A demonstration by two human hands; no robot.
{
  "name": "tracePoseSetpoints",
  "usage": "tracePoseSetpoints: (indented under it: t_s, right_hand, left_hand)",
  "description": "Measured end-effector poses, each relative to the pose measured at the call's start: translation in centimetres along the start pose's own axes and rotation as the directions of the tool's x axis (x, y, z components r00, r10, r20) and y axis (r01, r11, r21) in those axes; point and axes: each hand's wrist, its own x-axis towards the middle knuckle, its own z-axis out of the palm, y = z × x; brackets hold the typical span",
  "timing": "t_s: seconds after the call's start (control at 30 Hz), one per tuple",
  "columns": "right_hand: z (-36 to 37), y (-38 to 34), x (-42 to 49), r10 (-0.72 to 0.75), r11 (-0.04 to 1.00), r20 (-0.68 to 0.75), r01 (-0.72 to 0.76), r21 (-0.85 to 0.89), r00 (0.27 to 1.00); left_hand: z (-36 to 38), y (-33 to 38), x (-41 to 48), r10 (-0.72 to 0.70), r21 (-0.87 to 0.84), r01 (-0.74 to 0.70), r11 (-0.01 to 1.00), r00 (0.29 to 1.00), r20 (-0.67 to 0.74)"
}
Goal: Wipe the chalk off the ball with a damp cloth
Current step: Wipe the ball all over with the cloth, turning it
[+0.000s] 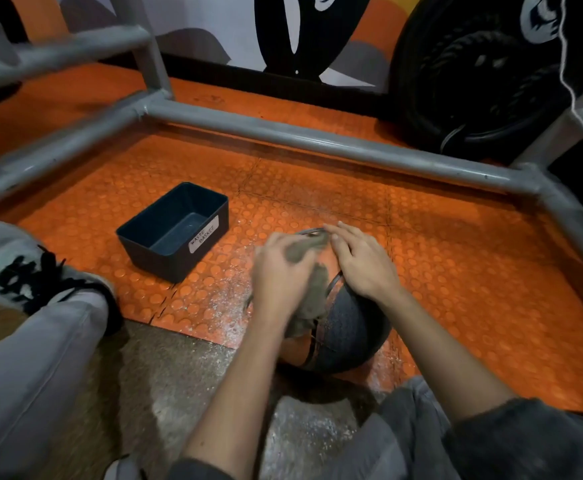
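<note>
A grey and orange ball (pixel 349 337) with black seams lies on the floor just in front of me. My left hand (pixel 279 271) grips a grey-brown cloth (pixel 312 299) and presses it on the ball's top left; the hand is motion-blurred. My right hand (pixel 362 261) lies flat on the ball's top right side, fingers straight. White chalk dust (pixel 224 306) speckles the orange floor left of the ball.
A dark bin (pixel 174 233) labelled "waste basket" stands on the studded orange mat (pixel 456 271) to the left. A grey metal tube frame (pixel 317 140) surrounds the area. A black tyre (pixel 473 74) leans at the back right. My left leg and shoe (pixel 30 275) lie at the left.
</note>
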Motion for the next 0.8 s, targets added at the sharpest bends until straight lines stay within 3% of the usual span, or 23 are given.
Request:
tracePoseSetpoints:
  t_s: [0.07,0.13,0.27,0.4,0.47,0.63,0.73,0.8]
  right_hand:
    - [0.1,-0.1,0.7,0.002,1.0,0.02,-0.002,-0.007,1.0]
    - [0.4,-0.9,1.0,-0.021,1.0,0.029,0.022,-0.017,0.999]
    - [1.5,-2.6,-1.2,-0.079,0.993,-0.04,0.075,-0.095,0.996]
    - [2.4,-2.7,-4.6,-0.133,0.988,-0.216,0.113,-0.102,0.967]
    - [2.1,-2.1,-3.8,-0.076,0.996,-0.222,0.066,-0.052,0.972]
    - [0.9,-1.0,1.3,0.074,0.993,-0.086,-0.065,0.102,0.994]
    - [0.3,-1.2,3.5,0.172,0.98,-0.011,-0.17,0.107,0.985]
    - [0.3,-1.3,3.3,0.146,0.986,-0.002,-0.146,0.087,0.989]
  left_hand:
    - [0.8,0.7,-0.5,0.113,0.128,-0.119,0.985,0.992,0.055]
    - [0.2,0.6,-0.2,0.114,0.088,-0.116,0.989,0.993,0.022]
    - [-2.5,-1.4,1.4,-0.066,-0.024,0.064,0.998,0.993,-0.101]
    - [-3.3,-2.3,1.6,-0.203,-0.178,0.188,0.966,0.977,-0.069]
    - [-2.8,-2.1,1.4,-0.128,-0.128,0.121,0.984,0.991,-0.042]
    - [-0.8,-0.1,-0.7,0.117,0.039,-0.119,0.992,0.992,0.034]
    - [-0.2,0.4,-2.2,0.165,0.169,-0.176,0.97,0.983,0.08]
    - [-0.5,0.2,-2.3,0.163,0.175,-0.17,0.97,0.985,0.05]
